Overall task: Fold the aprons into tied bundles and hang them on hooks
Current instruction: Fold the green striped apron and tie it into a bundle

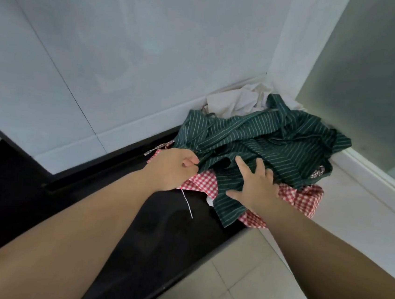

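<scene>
left hand point(175, 169) pinches green striped apron point(260, 141) edge; right hand point(256, 182) flat, fingers spread on it, atop counter point(158, 230) pile.

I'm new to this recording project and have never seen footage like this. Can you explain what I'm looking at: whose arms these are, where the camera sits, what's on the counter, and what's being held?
There is no machine here: a person works with bare hands, and the single camera sits on their head, looking down. On the black counter lies a pile: a green striped apron on top, a red checked apron beneath, a pale cloth behind. The left hand pinches the green apron's edge; the right hand rests open on it, fingers spread.
</scene>
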The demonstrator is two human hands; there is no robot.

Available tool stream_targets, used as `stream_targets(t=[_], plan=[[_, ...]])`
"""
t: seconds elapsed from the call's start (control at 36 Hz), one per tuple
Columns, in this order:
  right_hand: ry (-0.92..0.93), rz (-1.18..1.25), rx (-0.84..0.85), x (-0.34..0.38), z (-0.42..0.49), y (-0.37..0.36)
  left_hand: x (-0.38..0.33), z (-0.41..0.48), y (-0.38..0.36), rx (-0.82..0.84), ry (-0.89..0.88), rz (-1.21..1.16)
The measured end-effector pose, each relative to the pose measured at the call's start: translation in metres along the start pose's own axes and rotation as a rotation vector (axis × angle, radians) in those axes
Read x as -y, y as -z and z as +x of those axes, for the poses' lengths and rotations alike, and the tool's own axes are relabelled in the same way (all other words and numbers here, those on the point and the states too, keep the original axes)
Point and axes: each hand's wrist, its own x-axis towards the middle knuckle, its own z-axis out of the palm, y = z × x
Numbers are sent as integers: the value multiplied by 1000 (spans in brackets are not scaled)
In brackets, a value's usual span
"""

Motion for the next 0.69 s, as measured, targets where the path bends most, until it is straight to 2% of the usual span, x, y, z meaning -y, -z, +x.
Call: stream_targets(t=[0.11, 0.17, 0.22, 0.31, 0.39, 0.44, 0.5, 0.58, 0.69], plan=[[-54, 63, -85, 9, 14, 5, 4, 2, -3, 11, 16, -5], [23, 169, -147, 9, 16, 7, 7, 4, -6, 4, 14, -10], [79, 425, -211, 13, 14, 16, 10, 7, -11, -13, -12, -5], [52, 925, -252, 29, -3, 51, 5, 9, -14, -70, -83, -42], [235, 1244, -83, 42, -25, 88, -6, 11, -15, -152, -165, -183], [395, 1247, 39, 47, -47, 109, -23, 6, -11, -194, -182, -318], [470, 1189, 74, 52, -60, 122, -36, -1, -4, -237, -159, -363], [501, 1124, 35, 53, -71, 131, -43, -15, 9, -355, -113, -483], [421, 947, -101, 50, -72, 118, -31, -31, 25, -485, 16, -700]])
